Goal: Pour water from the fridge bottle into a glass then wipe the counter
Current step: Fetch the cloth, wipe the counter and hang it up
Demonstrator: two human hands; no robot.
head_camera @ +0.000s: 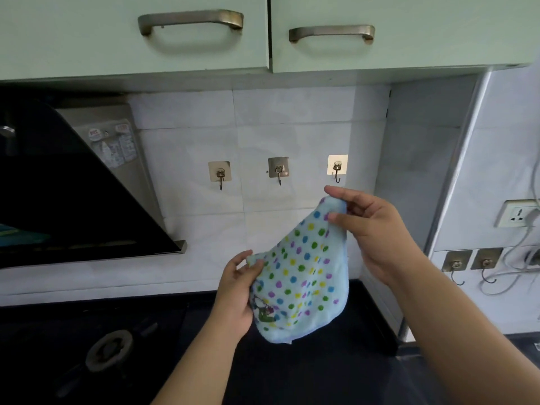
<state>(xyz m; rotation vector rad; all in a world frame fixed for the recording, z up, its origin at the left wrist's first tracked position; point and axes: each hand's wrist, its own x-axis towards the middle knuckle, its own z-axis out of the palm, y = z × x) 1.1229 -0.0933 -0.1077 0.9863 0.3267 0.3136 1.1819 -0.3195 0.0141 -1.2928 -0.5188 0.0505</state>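
Pale green cabinets (263, 33) run above the tiled wall, where three hooks (279, 170) sit in a row. Left of the hooks slopes a black hood (73, 200); below them lies the dark counter (321, 361). Just under the rightmost hook, the dotted cloth (301, 276) hangs over the counter: the right hand (377, 238) pinches its top corner, the left hand (236, 293) grips its lower edge.

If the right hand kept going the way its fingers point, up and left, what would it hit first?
Probably the tiled wall near the rightmost hook; the right hand pinches the dotted cloth just below it. Depth is unclear.
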